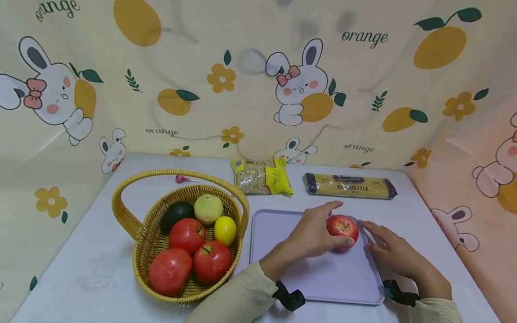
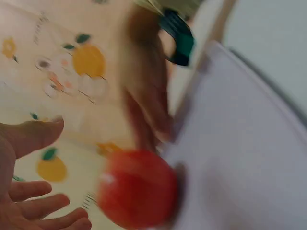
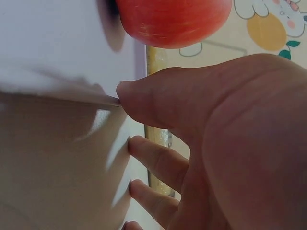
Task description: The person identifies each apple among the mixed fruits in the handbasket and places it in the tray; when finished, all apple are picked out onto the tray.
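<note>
A red apple (image 1: 342, 231) sits on the right half of a lavender tray (image 1: 322, 284). My left hand (image 1: 313, 233) is at the apple's left side, thumb in front of it and fingers behind. In the left wrist view, blurred, the extended fingers (image 2: 41, 206) stand apart from the apple (image 2: 139, 189). My right hand (image 1: 397, 251) is at the tray's right edge. From the right wrist view, its thumb (image 3: 158, 96) touches the tray's rim, and the other fingers reach down outside the tray, with the apple (image 3: 175, 21) beyond the thumb.
Left of the tray stands a wicker basket (image 1: 138, 268) with several red fruits, a dark green one, a pale green one and a yellow one. Behind lie a lollipop (image 1: 182, 178), a clear-and-yellow bag (image 1: 262, 176) and a spaghetti packet (image 1: 350, 186). A printed cloth (image 1: 249, 22) hangs behind the table.
</note>
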A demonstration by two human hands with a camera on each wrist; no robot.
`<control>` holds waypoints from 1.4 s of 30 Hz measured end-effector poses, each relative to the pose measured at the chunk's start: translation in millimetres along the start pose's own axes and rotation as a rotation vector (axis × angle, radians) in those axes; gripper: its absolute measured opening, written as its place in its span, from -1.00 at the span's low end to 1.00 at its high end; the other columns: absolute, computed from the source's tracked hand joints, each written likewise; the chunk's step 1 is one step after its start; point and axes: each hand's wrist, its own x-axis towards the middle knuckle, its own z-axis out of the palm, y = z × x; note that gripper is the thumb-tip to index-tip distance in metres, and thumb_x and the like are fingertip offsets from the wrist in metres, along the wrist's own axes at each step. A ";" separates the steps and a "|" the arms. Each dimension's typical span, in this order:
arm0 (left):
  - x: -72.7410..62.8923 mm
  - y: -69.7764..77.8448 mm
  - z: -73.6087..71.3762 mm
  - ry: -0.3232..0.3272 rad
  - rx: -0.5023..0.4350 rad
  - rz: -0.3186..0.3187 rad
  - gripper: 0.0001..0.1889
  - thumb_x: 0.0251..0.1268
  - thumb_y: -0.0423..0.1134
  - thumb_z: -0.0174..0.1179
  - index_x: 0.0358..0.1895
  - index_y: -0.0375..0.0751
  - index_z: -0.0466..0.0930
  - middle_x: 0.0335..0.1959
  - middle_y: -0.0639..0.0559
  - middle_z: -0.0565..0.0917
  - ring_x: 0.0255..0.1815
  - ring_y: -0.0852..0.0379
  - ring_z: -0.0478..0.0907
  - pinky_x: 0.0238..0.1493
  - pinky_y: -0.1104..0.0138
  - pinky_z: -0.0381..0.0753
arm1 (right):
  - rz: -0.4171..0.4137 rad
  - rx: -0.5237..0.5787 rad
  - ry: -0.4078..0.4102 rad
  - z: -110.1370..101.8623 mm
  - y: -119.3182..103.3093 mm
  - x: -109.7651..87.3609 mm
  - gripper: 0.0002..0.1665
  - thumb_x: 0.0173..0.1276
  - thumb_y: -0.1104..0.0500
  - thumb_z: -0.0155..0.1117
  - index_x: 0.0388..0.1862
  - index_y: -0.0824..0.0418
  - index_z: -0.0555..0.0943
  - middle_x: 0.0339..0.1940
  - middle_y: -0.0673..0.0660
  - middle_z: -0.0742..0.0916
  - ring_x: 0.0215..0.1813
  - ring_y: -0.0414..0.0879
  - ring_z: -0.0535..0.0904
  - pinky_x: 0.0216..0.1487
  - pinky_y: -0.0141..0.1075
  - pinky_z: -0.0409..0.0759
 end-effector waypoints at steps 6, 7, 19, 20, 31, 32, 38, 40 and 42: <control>-33.1 28.4 -25.5 -0.138 -0.259 0.147 -0.20 0.29 -0.06 0.61 0.59 -0.01 0.52 0.52 0.22 0.63 0.47 0.24 0.62 0.31 0.49 0.64 | -0.008 -0.001 0.001 -1.6 -0.8 -0.7 -0.10 0.62 -0.02 0.33 0.79 0.17 0.22 0.70 0.59 0.28 0.63 0.72 0.13 0.39 0.66 0.29; -39.9 32.1 -29.9 -0.165 -0.292 0.166 -0.21 0.29 -0.10 0.62 0.58 -0.03 0.52 0.52 0.22 0.62 0.46 0.29 0.61 0.34 0.49 0.62 | -0.018 -0.007 0.013 -1.7 -0.7 -1.4 -0.10 0.61 0.00 0.34 0.78 0.19 0.23 0.69 0.59 0.29 0.64 0.71 0.14 0.41 0.66 0.28; -124.0 17.1 -107.8 -0.341 -0.518 0.166 -0.30 0.33 -0.40 0.53 0.53 -0.12 0.56 0.44 0.20 0.69 0.42 0.33 0.63 0.49 0.39 0.56 | -0.024 0.006 0.013 -2.2 4.7 -4.7 -0.08 0.60 0.00 0.35 0.79 0.15 0.21 0.70 0.57 0.29 0.62 0.72 0.15 0.38 0.66 0.33; -130.8 12.3 -116.8 -0.328 -0.492 0.156 -0.30 0.33 -0.38 0.54 0.54 -0.11 0.56 0.45 0.20 0.68 0.43 0.31 0.63 0.50 0.38 0.56 | -0.026 0.008 0.013 -2.1 4.9 -4.2 -0.08 0.60 0.01 0.36 0.79 0.15 0.21 0.70 0.58 0.29 0.62 0.73 0.15 0.37 0.66 0.34; -187.8 -48.5 -217.6 -0.025 0.040 -0.008 -0.30 0.31 -0.09 0.61 0.49 -0.11 0.61 0.41 -0.03 0.71 0.38 -0.10 0.71 0.35 -0.05 0.72 | -0.029 0.003 0.014 -0.5 2.6 -1.5 -0.09 0.60 0.03 0.36 0.79 0.16 0.22 0.70 0.58 0.29 0.62 0.72 0.15 0.39 0.65 0.32; -190.5 -52.0 -223.7 -0.005 0.081 -0.040 -0.30 0.30 -0.08 0.62 0.49 -0.09 0.61 0.41 -0.03 0.71 0.37 -0.12 0.71 0.33 -0.07 0.74 | -0.031 0.003 0.014 -0.3 2.2 -1.5 -0.09 0.60 0.03 0.36 0.79 0.16 0.22 0.70 0.58 0.29 0.62 0.72 0.15 0.39 0.65 0.32; -193.6 -72.1 -245.7 0.051 0.289 -0.147 -0.28 0.29 -0.07 0.61 0.48 -0.20 0.60 0.34 -0.19 0.74 0.24 -0.20 0.76 0.22 -0.12 0.79 | -0.041 -0.005 0.013 -0.2 -0.2 -1.0 -0.10 0.60 0.04 0.35 0.78 0.17 0.22 0.69 0.58 0.30 0.62 0.72 0.15 0.38 0.66 0.32; -192.0 -80.1 -247.3 0.055 0.325 -0.167 -0.28 0.30 -0.09 0.60 0.47 -0.26 0.60 0.30 -0.22 0.75 0.23 -0.21 0.75 0.23 -0.15 0.78 | -0.039 -0.008 0.010 -0.3 -1.0 -0.5 -0.09 0.60 0.04 0.36 0.78 0.17 0.22 0.69 0.58 0.30 0.62 0.72 0.15 0.38 0.66 0.33; -190.1 -87.9 -246.7 0.047 0.352 -0.182 -0.29 0.30 -0.09 0.60 0.45 -0.29 0.60 0.25 -0.22 0.78 0.21 -0.19 0.74 0.23 -0.15 0.78 | -0.037 -0.007 0.007 -0.2 -1.6 0.3 -0.09 0.60 0.03 0.36 0.78 0.17 0.23 0.69 0.57 0.31 0.62 0.72 0.15 0.38 0.65 0.34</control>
